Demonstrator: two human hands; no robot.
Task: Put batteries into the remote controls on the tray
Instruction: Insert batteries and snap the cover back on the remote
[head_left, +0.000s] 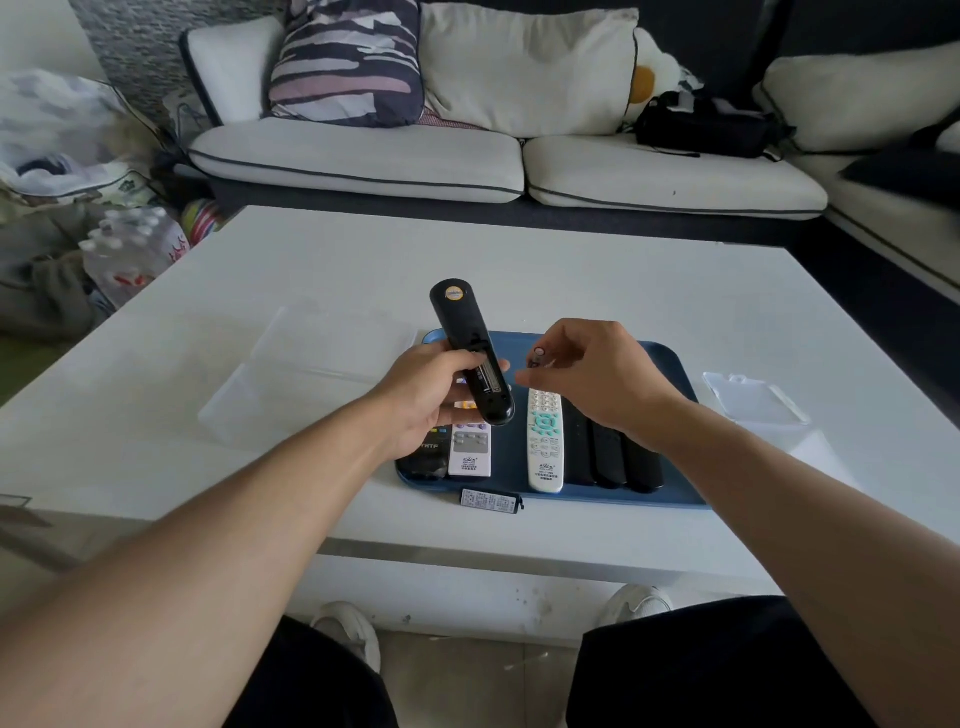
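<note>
My left hand (434, 397) grips a black remote (470, 351), back side up, above the blue tray (670, 364). The remote's battery compartment is uncovered. My right hand (592, 382) pinches a small battery (538, 357) just right of the remote, apart from it. On the tray lie a white remote with teal buttons (545, 441), a smaller white remote (470, 449), and several black remotes (608, 454). A black battery cover (491, 501) with a label lies on the table in front of the tray.
The white coffee table (571, 270) carries a clear plastic box (311, 374) left of the tray and a clear lid (753, 400) to its right. A sofa with cushions stands beyond the table. My knees and shoes sit under the near edge.
</note>
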